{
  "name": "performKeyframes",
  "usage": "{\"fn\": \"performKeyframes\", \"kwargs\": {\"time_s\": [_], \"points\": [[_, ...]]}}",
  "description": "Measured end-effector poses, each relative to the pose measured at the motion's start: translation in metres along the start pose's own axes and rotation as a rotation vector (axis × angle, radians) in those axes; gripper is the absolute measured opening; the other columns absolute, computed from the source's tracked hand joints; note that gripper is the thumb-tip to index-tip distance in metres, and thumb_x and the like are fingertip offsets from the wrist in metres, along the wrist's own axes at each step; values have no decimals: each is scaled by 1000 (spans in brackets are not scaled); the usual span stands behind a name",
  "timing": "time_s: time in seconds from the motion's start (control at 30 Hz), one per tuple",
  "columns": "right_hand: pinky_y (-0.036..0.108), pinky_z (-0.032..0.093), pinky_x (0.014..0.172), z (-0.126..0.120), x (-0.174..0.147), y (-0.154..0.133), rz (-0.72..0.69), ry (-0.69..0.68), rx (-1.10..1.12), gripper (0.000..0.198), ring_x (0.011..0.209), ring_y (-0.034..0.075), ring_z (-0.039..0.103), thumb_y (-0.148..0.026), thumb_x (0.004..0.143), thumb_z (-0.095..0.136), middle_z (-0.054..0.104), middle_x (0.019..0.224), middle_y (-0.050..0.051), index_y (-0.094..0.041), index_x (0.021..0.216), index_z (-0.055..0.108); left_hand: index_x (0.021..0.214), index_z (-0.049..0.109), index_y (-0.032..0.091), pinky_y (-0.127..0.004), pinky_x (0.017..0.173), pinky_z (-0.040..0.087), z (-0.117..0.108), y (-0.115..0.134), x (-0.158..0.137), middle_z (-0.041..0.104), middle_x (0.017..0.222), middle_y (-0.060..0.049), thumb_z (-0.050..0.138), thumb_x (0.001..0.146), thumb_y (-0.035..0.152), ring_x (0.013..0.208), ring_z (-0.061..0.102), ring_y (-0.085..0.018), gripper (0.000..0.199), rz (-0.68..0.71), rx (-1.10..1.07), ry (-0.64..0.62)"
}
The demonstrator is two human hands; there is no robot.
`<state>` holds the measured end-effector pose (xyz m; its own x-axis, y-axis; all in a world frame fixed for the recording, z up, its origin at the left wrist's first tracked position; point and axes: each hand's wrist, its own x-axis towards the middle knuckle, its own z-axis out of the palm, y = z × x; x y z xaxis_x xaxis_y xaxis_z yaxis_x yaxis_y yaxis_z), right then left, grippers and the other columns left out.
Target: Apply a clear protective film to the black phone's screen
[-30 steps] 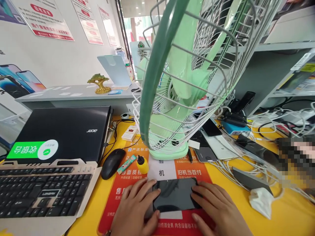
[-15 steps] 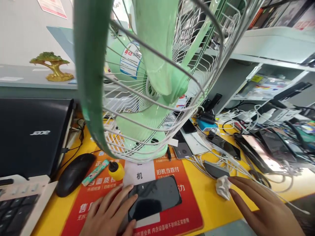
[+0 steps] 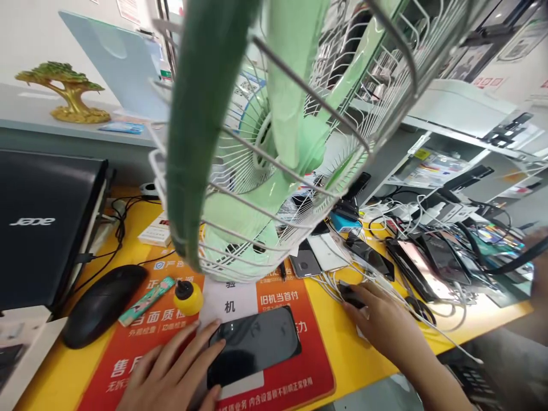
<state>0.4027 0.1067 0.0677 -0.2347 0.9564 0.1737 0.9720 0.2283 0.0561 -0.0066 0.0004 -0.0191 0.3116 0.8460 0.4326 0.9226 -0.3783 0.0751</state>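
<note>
A black smartphone [image 3: 257, 345] lies screen up on the red and orange printed mat [image 3: 317, 371]. My left hand [image 3: 171, 365] grips its left end, the fingers over the end and top edge and the thumb by the lower edge. Farther right, my right hand [image 3: 381, 319] reaches across the yellow table to a dark grey, flat object [image 3: 351, 294] beside white cables. Its fingers are closed on one end of that object; the exact kind is unclear. Beneath this hand a bit of white crumpled tissue [image 3: 363, 331] shows, mostly covered.
A green fan [image 3: 257, 228] stands close in front. Left are a black mouse [image 3: 105, 305], a green strip [image 3: 148, 299], a yellow bottle [image 3: 188, 298] and an Acer laptop [image 3: 47, 228]. Several phones and tangled cables [image 3: 411, 211] fill the right. A blurred person's hand [image 3: 540, 257] is at the right edge.
My right hand has moved forward from the crumpled tissue to the dark grey object and closed on it. My left hand stays at the phone. The view has shifted slightly right.
</note>
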Motion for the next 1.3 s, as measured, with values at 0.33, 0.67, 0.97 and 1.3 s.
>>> {"fn": "performKeyframes", "kwargs": {"time_s": [0.33, 0.67, 0.97, 1.3], "points": [[39, 49, 82, -10, 15, -30, -210, 347, 47, 22, 90, 25, 66, -25, 100, 48, 74, 96, 7, -20, 105, 68, 133, 61, 43, -41, 91, 51, -34, 11, 20, 58, 146, 10, 61, 90, 45, 124, 61, -26, 43, -40, -53, -135], [30, 47, 60, -31, 12, -108, -151, 478, 337, 16, 66, 20, 67, -29, 103, 42, 70, 78, 3, -25, 102, 57, 131, 61, 39, -43, 91, 51, -38, 14, 21, 55, 149, 10, 59, 90, 42, 127, 59, -27, 42, -38, -32, -115], [32, 48, 50, 9, -1, -132, -4, 5, 173, 43, 61, 25, 73, -37, 103, 29, 76, 72, 4, -23, 118, 67, 137, 55, 33, -39, 93, 47, -38, 12, 22, 63, 142, 8, 65, 85, 40, 123, 61, -23, 53, -36, -84, -79], [26, 39, 45, 3, -5, -212, -49, -58, 37, 33, 54, 20, 71, -20, 97, 48, 76, 73, 2, -24, 125, 65, 141, 49, 26, -36, 95, 44, -41, 13, 25, 66, 138, 8, 66, 79, 29, 123, 60, -20, 64, -23, -87, -39]]}}
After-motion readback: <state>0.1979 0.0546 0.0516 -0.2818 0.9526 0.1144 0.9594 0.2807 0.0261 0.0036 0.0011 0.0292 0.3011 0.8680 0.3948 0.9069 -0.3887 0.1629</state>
